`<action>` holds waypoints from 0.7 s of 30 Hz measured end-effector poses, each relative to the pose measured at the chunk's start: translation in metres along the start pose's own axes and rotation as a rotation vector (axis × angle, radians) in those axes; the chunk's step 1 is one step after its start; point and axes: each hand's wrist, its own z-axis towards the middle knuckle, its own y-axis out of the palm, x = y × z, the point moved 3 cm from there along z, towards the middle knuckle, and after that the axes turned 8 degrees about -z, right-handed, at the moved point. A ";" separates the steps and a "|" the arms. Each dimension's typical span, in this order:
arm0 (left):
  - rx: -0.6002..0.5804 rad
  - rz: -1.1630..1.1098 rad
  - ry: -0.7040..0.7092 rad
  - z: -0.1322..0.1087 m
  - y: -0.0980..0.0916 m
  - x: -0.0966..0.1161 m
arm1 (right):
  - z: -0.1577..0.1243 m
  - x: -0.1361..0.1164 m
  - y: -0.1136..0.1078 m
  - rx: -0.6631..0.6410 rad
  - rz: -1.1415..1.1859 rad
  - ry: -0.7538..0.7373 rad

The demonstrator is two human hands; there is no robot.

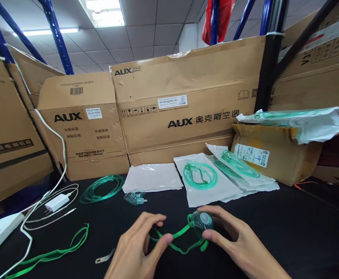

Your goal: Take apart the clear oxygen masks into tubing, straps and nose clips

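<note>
A small clear green oxygen mask [199, 224] with a round port is held in my right hand [235, 236], thumb and fingers gripping its right side. A green elastic strap [181, 231] is attached to the mask and loops leftward over the black surface. My left hand [143, 240] is at the loop's left end, thumb and fingers apart, the thumb against the strap. A second clear mask [136, 197] lies farther back. Left of my left hand are a loose green strap [51, 255] and a small metal piece [104, 257].
Coiled green tubing [104, 189] lies at the back left, beside a charger [57, 202] and white cables. White packets [152, 177], several with green tubing, lie before AUX cartons [184, 100]. A brown box [277, 155] at right bears more packets. A power strip [0, 234] is at left.
</note>
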 end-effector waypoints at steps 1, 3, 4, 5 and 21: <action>-0.026 -0.038 0.011 0.002 0.009 0.002 | 0.000 0.000 0.000 -0.002 -0.029 -0.002; -0.102 -0.077 0.027 0.007 0.029 0.006 | 0.000 0.001 0.000 -0.007 -0.059 -0.004; -0.139 -0.078 0.030 0.009 0.040 0.006 | 0.001 0.001 0.001 -0.018 -0.051 -0.005; -0.166 -0.067 0.028 0.010 0.049 0.005 | 0.001 0.001 0.002 -0.034 -0.032 -0.007; 0.016 0.450 0.632 0.002 0.085 -0.013 | -0.004 0.014 0.005 -0.083 -0.240 -0.032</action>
